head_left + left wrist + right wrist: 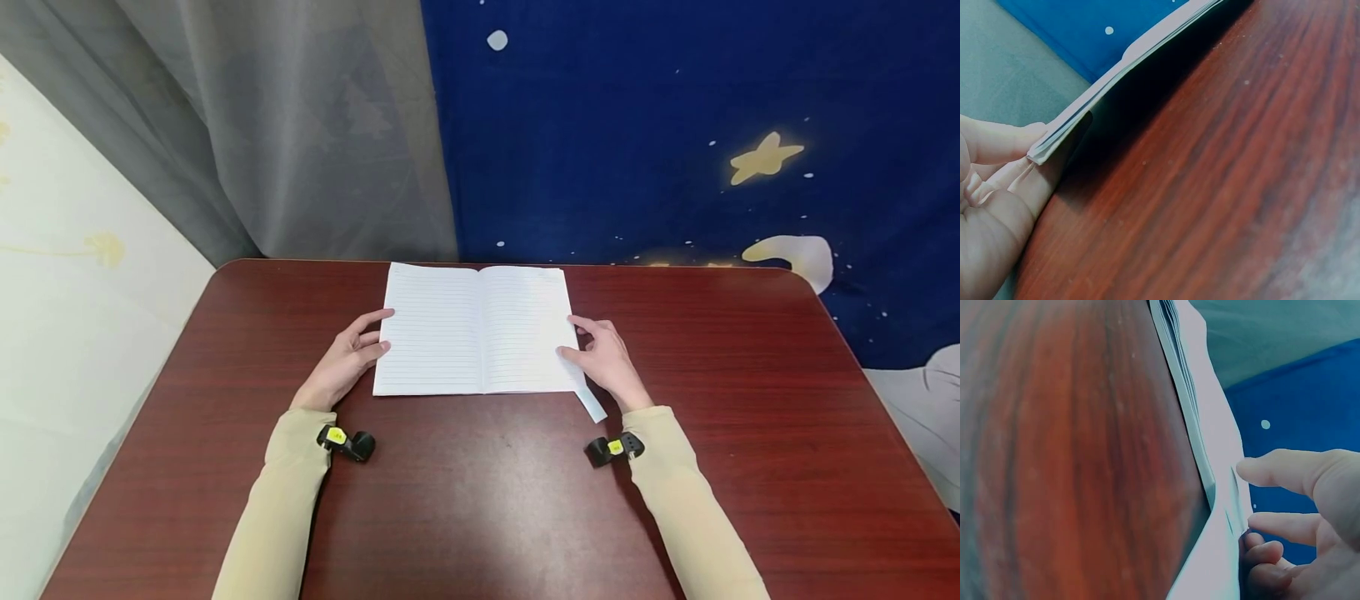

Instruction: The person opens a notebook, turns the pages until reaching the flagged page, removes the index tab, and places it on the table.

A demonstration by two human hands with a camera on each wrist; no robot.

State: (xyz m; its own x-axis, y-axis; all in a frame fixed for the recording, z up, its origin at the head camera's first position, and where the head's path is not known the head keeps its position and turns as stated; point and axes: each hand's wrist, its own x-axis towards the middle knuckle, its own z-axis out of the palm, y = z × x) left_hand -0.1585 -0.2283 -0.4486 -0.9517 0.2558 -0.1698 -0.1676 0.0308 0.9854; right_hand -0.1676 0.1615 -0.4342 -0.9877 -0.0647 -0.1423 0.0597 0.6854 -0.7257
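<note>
An open notebook (431, 333) with blank lined pages is spread near the table's far side. My left hand (343, 360) pinches its left edge, thumb on the page and fingers beneath; in the left wrist view that edge is raised above the tabletop. At the opposite edge, my right hand (606, 358) grips the notebook with the thumb (1266, 470) on the page. The index fingertip is right at the edge and the other fingers curl behind it. A pale strip (591, 404) sticks out past the lower right corner, slanting toward the right wrist.
The dark red wooden table (465, 500) extends around the notebook on all sides. Behind it hang a grey curtain (300, 142) and a blue cloth (615, 125) with stars. Each sleeve carries a small black wrist camera (363, 446).
</note>
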